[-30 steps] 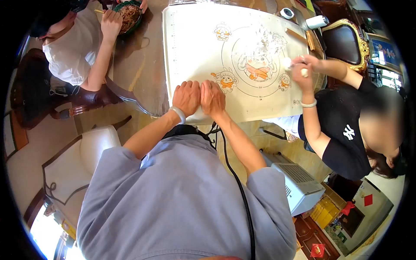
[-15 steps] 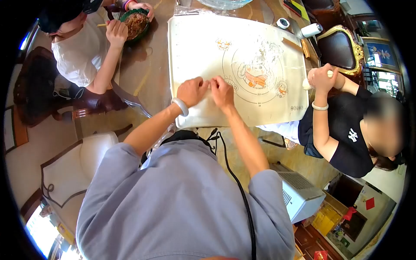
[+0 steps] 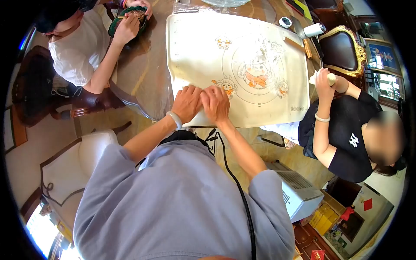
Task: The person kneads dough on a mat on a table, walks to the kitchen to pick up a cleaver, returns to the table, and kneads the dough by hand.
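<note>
Side by side over the near left part of a white printed mat (image 3: 195, 43) are my left hand (image 3: 187, 103) and my right hand (image 3: 215, 104). Their fingers are bent and pressed down, and the two hands touch at the thumb sides. Whatever lies beneath them is hidden by the hands. A light bracelet (image 3: 174, 120) circles my left wrist. White powder (image 3: 264, 51) covers part of the mat's printed circles.
At the right, a person in black holds pale dough (image 3: 331, 79). A person in white at the left works sticks in a green bowl (image 3: 113, 27) of brown filling. A rolling pin (image 3: 294, 42), a knife handle (image 3: 307, 48) and a white bottle (image 3: 314, 30) lie at the far right.
My hands have lifted slightly, then come back down together on the mat. The person at the right has drawn the dough away from the mat. The left person's hand has moved over the bowl.
</note>
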Demonstrator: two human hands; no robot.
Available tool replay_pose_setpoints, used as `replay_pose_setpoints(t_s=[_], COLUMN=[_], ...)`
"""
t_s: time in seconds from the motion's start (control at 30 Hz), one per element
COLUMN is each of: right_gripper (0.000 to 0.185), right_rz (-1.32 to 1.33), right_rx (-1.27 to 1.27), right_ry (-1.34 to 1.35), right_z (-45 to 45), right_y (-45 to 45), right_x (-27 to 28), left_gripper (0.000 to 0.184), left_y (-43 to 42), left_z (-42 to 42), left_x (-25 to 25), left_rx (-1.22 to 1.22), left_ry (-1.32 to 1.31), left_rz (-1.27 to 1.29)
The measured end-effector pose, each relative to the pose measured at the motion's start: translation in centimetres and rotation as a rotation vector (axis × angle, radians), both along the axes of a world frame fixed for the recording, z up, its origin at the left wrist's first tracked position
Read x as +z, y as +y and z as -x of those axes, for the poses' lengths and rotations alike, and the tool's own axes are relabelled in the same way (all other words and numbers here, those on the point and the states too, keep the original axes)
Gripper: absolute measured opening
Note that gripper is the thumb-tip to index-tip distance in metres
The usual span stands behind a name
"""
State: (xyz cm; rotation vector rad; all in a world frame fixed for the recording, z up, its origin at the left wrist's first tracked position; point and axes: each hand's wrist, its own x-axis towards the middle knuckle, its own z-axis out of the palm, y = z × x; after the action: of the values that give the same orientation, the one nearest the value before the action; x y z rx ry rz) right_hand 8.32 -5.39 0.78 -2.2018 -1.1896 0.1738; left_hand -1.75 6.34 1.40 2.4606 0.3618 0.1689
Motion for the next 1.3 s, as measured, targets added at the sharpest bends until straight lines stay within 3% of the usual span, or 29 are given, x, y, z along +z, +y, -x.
replay_pose_setpoints(t_s=[0.1,0.2,0.23,0.33,0.43,0.63,0.73,0.83,0.93,1.03,1.13,1.17,1.27,1.3], right_gripper=[0.048,0.066,0.070,0.066,0.059,0.051,0.044,0.044,0.046,0.047,0.037,0.033,0.027,0.027], right_rz=[0.030,0.147,0.058,0.114,0.179,0.187,0.130,0.123,0.181,0.144,0.145,0.157,0.294,0.052], right_rx=[0.190,0.299,0.327,0.422,0.425,0.459,0.423,0.330,0.164,0.195,0.228,0.228,0.172,0.198], right_ry=[-0.124,-0.085,-0.011,-0.051,-0.103,0.001,0.081,0.166,0.410,0.620,0.850,0.940,0.605,0.023], right_z=[0.7,1.0,1.1,1.3,2.3,4.0,4.4,3.3,0.6,-3.7,-6.7,-7.3,-7.6,-7.8], right_y=[-2.2,-3.7,-3.7,-3.3,-3.3,-3.5,-3.2,-2.6,-1.9,-0.7,1.5,2.1,4.0,3.7], right_x=[2.0,2.6,2.2,2.6,3.4,6.0,7.7,9.3,9.3,7.5,3.9,3.0,2.8,-1.5], left_gripper=[0.027,0.035,0.040,0.048,0.053,0.049,0.045,0.041,0.034,0.024,0.025,0.029,0.033,0.031], left_y=[1.2,1.6,1.9,1.6,1.6,2.2,2.7,3.0,2.0,2.9,3.7,4.0,4.1,3.6], left_z=[1.6,2.7,2.9,3.0,2.8,5.0,5.7,6.4,6.8,5.7,2.7,1.5,-2.2,-3.2], left_x=[-0.6,-0.5,-1.3,-1.9,-2.2,-2.4,-3.0,-3.2,-4.0,-3.6,-1.8,-2.2,-2.0,-2.0], left_rx=[-0.056,0.381,0.425,0.526,0.549,0.508,0.522,0.477,0.480,0.494,0.526,0.474,0.353,0.303], left_ry=[-0.308,-0.339,-0.325,-0.179,-0.247,-0.010,0.135,0.111,-0.021,-0.358,-0.391,-0.408,-0.327,-0.253], left_rz=[0.081,0.090,0.144,0.088,0.761,0.535,0.549,0.581,0.362,0.183,0.436,0.358,0.205,0.158])
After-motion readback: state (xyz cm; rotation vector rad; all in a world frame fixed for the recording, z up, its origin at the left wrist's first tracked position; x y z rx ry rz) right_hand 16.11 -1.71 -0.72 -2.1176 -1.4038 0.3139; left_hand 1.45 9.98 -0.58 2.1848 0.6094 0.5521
